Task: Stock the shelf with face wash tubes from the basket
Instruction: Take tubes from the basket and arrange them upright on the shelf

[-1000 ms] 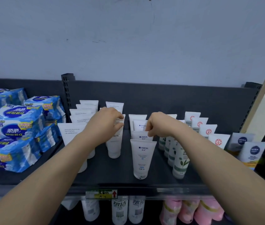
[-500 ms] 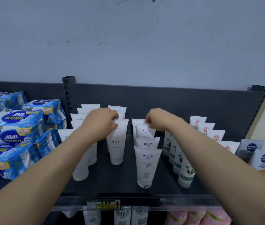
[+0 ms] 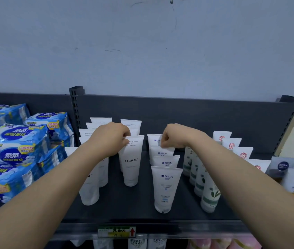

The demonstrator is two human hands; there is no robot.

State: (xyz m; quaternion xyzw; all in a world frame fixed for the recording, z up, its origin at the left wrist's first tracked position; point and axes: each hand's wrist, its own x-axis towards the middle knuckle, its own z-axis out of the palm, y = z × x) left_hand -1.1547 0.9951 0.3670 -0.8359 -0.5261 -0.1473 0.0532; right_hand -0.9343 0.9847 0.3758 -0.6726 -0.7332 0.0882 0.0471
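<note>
dark shelf (image 3: 133, 205) under blue wall (image 3: 142, 51) | left hand (image 3: 110, 139) pinches floral tube (image 3: 131, 159) | right hand (image 3: 175, 136) pinches manting tube (image 3: 162, 153)

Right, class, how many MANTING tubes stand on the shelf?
4, in one file: the front tube, the second, the third, the rear tube at the right hand. The hand may hide others.

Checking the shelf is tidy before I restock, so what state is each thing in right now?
Left hand, pinches the FLORAL tube at its top.
Right hand, pinches the rear Manting tube at its top.
FLORAL tube, upright, cap down.
Front Manting tube, upright, untouched.
Green tubes, upright in a row.
Blue packs, stacked.
</note>
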